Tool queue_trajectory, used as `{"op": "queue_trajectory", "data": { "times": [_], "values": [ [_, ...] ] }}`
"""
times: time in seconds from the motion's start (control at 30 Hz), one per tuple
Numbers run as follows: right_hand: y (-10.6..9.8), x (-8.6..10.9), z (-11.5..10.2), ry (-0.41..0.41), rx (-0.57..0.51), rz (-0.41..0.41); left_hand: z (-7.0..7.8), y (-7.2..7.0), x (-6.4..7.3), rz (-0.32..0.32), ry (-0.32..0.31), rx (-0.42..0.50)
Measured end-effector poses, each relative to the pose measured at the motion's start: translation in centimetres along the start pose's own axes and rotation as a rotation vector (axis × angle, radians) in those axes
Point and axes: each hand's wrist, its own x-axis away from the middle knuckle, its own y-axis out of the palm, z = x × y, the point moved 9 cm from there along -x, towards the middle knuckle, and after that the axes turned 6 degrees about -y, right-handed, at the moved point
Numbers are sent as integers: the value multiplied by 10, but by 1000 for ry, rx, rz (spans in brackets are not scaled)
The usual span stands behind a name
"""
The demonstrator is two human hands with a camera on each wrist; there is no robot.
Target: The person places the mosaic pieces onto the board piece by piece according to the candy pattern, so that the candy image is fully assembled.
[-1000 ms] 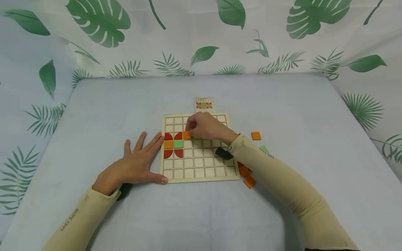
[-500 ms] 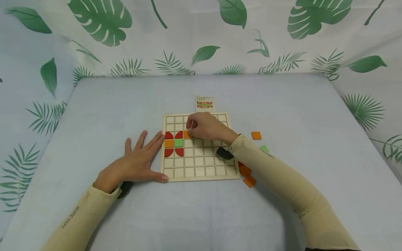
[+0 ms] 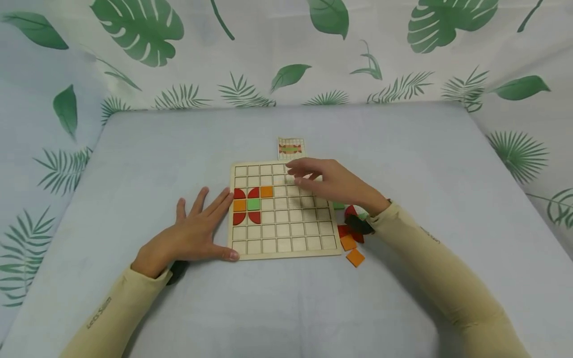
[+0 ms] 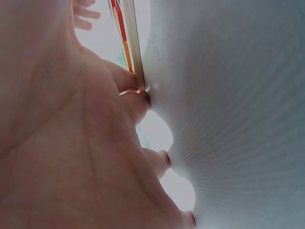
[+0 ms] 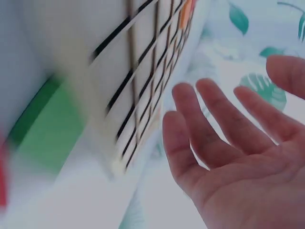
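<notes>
A wooden grid board (image 3: 286, 251) lies on the table. In its left part sit red quarter-round tiles (image 3: 239, 219), a green tile (image 3: 253, 204) and two orange tiles, one of them the orange tile (image 3: 266, 192) beside the upper red pair. My left hand (image 3: 192, 236) is spread flat on the table, its thumb and forefinger touching the board's left edge. Above the board's upper right part hovers my right hand (image 3: 333, 181), fingers relaxed and apart. The right wrist view shows the palm of this right hand (image 5: 248, 167) with nothing in it.
Just behind the board lies a small pattern card (image 3: 291, 147). Loose pieces lie along the board's right side: orange tiles (image 3: 355, 257), red pieces (image 3: 344, 230) and a green tile (image 3: 338, 205), partly covered by the right wrist. A leaf-print cloth (image 3: 250, 49) hangs behind the table.
My right hand has let go of the orange tile, which stays in its cell, and has moved right with its fingers loosened. My left hand has stayed in place.
</notes>
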Motion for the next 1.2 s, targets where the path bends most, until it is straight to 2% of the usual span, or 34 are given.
{"op": "queue_trajectory", "data": {
  "times": [0.23,0.53,0.73,0.97,1.2],
  "values": [
    [-22,37,20,82,77,-9,-1,0,0,1,-2,-12],
    [-32,60,35,191,137,-51,-1,1,1,1,1,-9],
    [-29,66,44,220,165,-95,0,1,-1,4,2,-26],
    [-23,63,42,194,195,-138,-1,1,0,1,3,-17],
    [-17,60,44,209,217,-181,-3,2,-2,-8,-6,-5]
  ]
}}
